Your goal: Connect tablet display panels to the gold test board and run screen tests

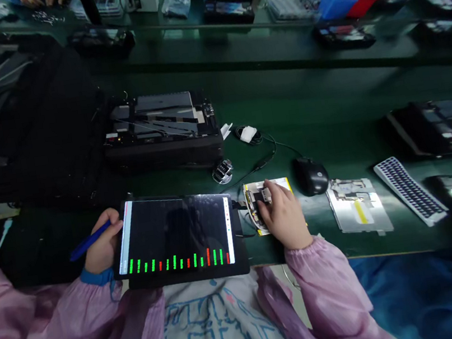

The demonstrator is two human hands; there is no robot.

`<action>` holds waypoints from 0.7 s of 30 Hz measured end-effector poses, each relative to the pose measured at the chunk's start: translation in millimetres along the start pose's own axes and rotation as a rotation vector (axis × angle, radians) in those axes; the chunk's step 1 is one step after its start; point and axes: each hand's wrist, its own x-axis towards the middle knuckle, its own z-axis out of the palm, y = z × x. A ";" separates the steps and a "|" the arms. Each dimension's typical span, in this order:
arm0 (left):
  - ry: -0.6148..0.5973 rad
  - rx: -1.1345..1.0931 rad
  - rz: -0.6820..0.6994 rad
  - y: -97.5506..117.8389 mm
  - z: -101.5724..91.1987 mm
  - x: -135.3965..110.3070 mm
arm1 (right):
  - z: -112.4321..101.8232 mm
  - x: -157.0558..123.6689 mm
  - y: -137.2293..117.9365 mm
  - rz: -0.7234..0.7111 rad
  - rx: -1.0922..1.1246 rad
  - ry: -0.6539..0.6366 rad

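Note:
A black tablet (pixel 179 236) lies at the table's near edge, its screen dark with a row of green and red bars along the bottom. My left hand (pixel 101 246) grips the tablet's left edge and also holds a blue pen (pixel 88 242) that points left. My right hand (pixel 282 215) rests with fingers curled on a small yellow-edged circuit module (pixel 256 199) just right of the tablet. A cable links the module to the tablet's right side.
A black mouse (pixel 311 176), a silver metal plate (pixel 358 206) and a keyboard part (pixel 410 190) lie to the right. An opened laptop chassis (pixel 162 125) sits behind the tablet. Other people in blue sleeves work at the far bench and at right.

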 end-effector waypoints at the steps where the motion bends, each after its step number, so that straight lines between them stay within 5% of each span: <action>1: 0.002 0.006 0.002 -0.2 -0.2 0.8 | -1.8 0.8 -0.8 -0.008 -0.024 -0.019; 13: 0.010 -0.017 0.003 0.6 1.8 1.7 | -17.6 12.6 2.9 -0.135 -0.088 -0.153; 21: 0.026 -0.033 0.041 -0.5 0.8 0.9 | -25.9 32.2 20.0 -0.387 0.199 -0.369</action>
